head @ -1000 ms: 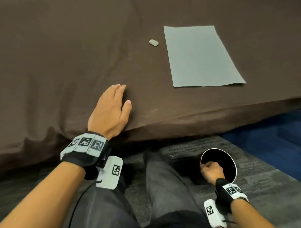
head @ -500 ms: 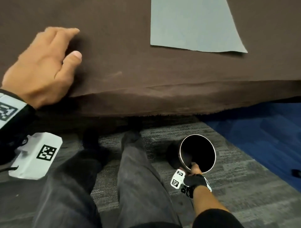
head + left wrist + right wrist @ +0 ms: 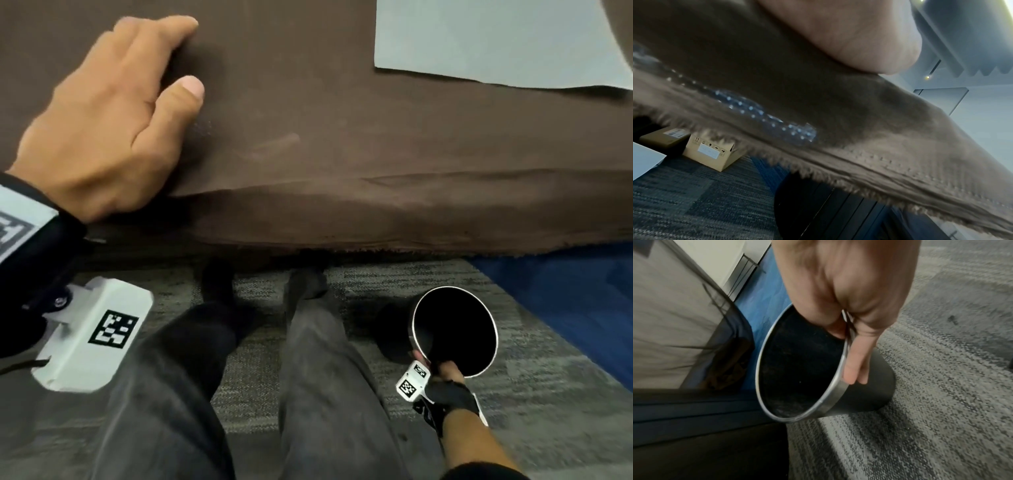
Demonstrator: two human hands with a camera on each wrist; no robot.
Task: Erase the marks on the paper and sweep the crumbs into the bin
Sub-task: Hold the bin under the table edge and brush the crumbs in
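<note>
Your right hand (image 3: 840,293) pinches the bin (image 3: 803,366) at its rigid 5 o'clock rim, likely light; left hand (image 3: 102,113) rests flat, holding nothing.

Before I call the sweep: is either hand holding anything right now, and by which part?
The right hand grips the bin by its metal rim, thumb inside, fingers outside. The left hand holds nothing; it rests on the brown tablecloth.

Black wristbands (image 3: 30,253), white tagged cams (image 3: 92,334), prob. grey trousers (image 3: 325,394).
</note>
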